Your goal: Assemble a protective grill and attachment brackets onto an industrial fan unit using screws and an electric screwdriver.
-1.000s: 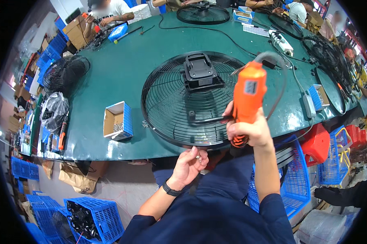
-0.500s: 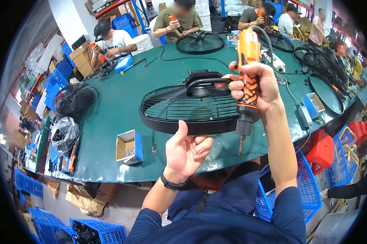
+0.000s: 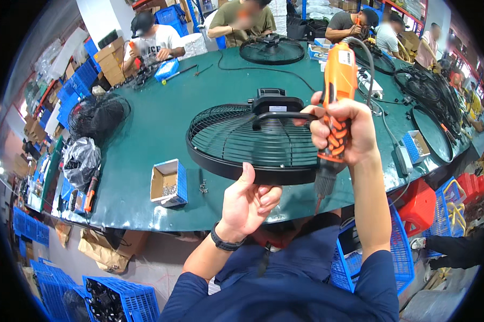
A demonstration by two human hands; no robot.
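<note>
A round black fan (image 3: 236, 137) with a wire grille is held tilted above the green table, with a curved carrying handle (image 3: 285, 115) and a black housing on its upper side. My left hand (image 3: 248, 205) grips the fan's near rim, thumb on the rim and fingers curled underneath. An orange and black electric screwdriver (image 3: 340, 75) is in my right hand (image 3: 356, 129), its bit pointing down. Fingers of that hand also reach the right end of the handle; whether they grip it I cannot tell.
On the table (image 3: 140, 134), an open box of screws (image 3: 181, 185) stands left of the fan, beside loose screws (image 3: 203, 187). A black grille (image 3: 98, 115) and a bagged bundle (image 3: 82, 162) lie farther left. Co-workers sit across. A blue crate (image 3: 402, 252) is at my right.
The fan has tipped a little, showing more of its grille. My right hand and the screwdriver have shifted slightly right and down. The whole view has also shifted a little.
</note>
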